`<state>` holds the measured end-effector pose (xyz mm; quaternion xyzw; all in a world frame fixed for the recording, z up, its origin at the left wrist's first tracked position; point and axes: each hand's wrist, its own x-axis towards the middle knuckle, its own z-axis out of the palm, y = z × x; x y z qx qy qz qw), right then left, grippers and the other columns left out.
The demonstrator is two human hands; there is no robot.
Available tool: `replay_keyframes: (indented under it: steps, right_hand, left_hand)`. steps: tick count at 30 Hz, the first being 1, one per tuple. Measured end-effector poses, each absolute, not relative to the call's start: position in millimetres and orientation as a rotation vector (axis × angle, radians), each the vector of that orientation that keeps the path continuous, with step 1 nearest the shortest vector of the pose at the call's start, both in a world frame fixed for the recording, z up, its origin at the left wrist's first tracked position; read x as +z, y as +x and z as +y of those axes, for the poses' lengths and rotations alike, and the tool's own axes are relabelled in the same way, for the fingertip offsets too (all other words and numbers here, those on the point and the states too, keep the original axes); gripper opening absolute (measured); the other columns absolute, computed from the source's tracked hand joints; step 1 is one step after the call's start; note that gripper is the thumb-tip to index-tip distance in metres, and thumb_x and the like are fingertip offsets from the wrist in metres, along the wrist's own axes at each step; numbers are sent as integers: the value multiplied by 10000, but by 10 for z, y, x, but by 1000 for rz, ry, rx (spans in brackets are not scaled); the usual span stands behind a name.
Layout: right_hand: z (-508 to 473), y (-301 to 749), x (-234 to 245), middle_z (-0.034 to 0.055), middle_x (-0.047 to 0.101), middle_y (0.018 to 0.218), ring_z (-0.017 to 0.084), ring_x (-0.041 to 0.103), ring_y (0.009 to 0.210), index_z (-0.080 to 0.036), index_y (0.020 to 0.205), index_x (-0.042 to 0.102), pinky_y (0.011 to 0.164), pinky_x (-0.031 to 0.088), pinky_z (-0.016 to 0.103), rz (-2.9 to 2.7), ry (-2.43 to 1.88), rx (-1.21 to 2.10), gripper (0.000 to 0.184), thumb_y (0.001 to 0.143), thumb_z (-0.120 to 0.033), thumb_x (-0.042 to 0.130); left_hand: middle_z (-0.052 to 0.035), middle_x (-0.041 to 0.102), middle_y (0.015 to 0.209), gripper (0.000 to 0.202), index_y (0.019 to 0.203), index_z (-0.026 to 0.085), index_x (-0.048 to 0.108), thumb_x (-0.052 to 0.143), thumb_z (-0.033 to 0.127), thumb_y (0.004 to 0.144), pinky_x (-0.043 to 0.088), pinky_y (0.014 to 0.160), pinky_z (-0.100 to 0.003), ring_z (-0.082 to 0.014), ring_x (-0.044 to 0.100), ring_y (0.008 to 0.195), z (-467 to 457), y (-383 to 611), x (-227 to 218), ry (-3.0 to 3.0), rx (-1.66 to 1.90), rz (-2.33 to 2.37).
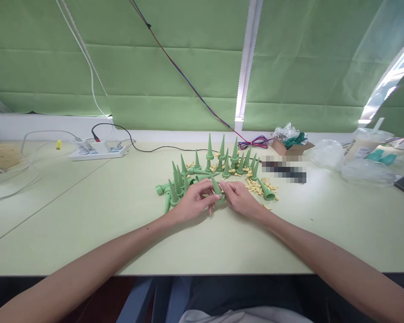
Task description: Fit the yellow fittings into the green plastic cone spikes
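Green cone [216, 185] in the curled grip of left hand [197, 200], right hand [241, 198] just beside, pinched, hold unclear.

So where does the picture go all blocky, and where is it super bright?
In the head view, big squares hide most of a dark thing right of the green cones; also in the head view, white light glares through the gap in the green blinds at upper right.

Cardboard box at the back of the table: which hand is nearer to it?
Right. The right hand is in front of the cardboard box and to its left; the left hand is farther left, holding a green cone.
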<state>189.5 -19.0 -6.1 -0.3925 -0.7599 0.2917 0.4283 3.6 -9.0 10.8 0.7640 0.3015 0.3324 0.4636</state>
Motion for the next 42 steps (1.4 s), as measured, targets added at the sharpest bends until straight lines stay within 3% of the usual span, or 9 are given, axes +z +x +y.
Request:
replay_keyframes:
  steps: [12,20,31,42]
  right_hand:
    - [-224,1902,-17,19,567,648,151,471,625,-188,695,523,648,397,277,-1907,-947,767,496,1038,-489,328]
    - [-220,1908,-33,-38,386,515,139,384,531,-210,676,432,565,324,280,-1888,-960,729,451,1032,-477,354]
    - [-193,1935,-64,-43,345,561,132,328,547,-220,662,314,565,282,285,-1946,-978,605,431,1030,-437,373]
    - [-173,1929,-102,-30,393,619,129,369,587,-202,682,383,598,300,276,-1989,-983,577,407,1035,-402,354]
  left_hand:
    - [-16,615,643,306,886,109,634,731,396,840,476,528,-262,-106,561,507,-49,29,107,1546,719,657]
    - [-17,606,649,310,893,108,668,782,382,804,441,494,-232,-100,548,547,-48,36,84,1365,697,634]
    - [-5,605,658,301,900,109,660,791,363,804,422,487,-212,-67,523,505,-19,21,74,1232,644,600]
    - [-11,616,604,353,942,114,629,689,454,866,457,516,-268,-118,566,479,-59,2,142,1619,686,710]
